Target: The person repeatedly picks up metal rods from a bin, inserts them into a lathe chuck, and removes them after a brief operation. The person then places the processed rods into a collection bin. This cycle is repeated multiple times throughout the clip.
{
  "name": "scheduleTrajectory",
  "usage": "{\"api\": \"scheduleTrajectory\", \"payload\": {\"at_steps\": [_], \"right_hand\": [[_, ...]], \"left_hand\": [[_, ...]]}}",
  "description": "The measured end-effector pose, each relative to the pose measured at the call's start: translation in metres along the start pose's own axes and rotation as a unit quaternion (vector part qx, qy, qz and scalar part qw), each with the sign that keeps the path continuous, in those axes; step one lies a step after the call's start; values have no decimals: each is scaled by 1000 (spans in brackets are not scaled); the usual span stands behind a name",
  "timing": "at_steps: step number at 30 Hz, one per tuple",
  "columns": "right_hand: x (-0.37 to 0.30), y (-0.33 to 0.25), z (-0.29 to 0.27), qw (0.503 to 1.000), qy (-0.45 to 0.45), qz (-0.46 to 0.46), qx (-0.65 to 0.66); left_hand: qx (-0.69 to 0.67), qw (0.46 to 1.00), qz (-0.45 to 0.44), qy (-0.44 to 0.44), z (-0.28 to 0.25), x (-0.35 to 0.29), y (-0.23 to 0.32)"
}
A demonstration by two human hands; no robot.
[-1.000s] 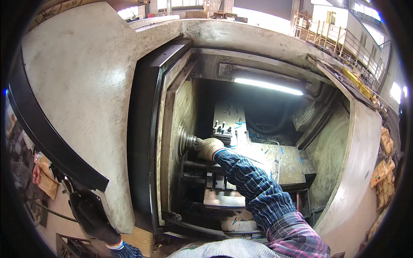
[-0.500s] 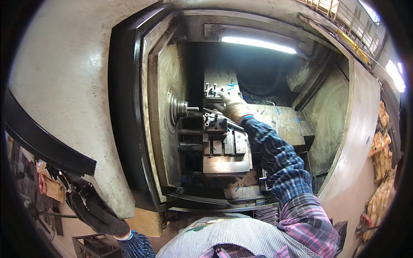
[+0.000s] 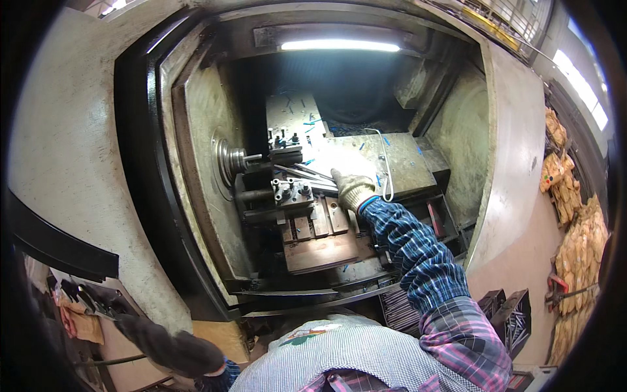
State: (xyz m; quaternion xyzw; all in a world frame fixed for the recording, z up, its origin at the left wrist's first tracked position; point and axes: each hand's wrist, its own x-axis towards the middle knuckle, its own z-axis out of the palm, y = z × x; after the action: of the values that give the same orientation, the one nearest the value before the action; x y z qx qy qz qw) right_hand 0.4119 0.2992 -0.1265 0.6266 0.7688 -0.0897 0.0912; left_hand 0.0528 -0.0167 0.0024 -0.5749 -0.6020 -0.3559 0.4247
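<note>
Blue chips (image 3: 418, 149) are strewn on the slide (image 3: 408, 171); R hand (image 3: 354, 186) is flanked by a bent pipe (image 3: 386, 163). Vs. earlier, it's drawn back fr. the rear tool block (image 3: 285, 155). Slim grey bars (image 3: 317, 173) are seen slantwise nr. its thumb. L hand (image 3: 157, 340) is blurred; neither grip can be told.

Tool block (image 3: 292, 193) left of right hand (image 3: 353, 183), bent pipe (image 3: 386, 163) close on right; room above flat plate (image 3: 411, 168).
</note>
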Motion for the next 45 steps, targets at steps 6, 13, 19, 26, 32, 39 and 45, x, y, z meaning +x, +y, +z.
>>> {"api": "scheduleTrajectory", "payload": {"at_steps": [6,13,19,26,32,39,45], "right_hand": [[-68,5,21,984,-41,114,133],[-218,38,85,882,-33,164,440],[-352,32,142,712,-20,237,660],[-445,35,126,607,42,223,762],[-535,64,113,614,113,238,744],[-628,83,159,512,158,294,792],[-664,91,160,501,92,368,778]], "left_hand": [[-379,916,37,-128,32,30,77],[-636,531,-314,-463,55,17,146],[-595,473,-119,-639,68,8,206],[-350,351,333,-802,50,-2,302],[-384,242,410,-791,34,-51,366],[-588,-110,51,-800,-29,-165,455],[-531,-266,39,-803,-92,-168,555]]}}
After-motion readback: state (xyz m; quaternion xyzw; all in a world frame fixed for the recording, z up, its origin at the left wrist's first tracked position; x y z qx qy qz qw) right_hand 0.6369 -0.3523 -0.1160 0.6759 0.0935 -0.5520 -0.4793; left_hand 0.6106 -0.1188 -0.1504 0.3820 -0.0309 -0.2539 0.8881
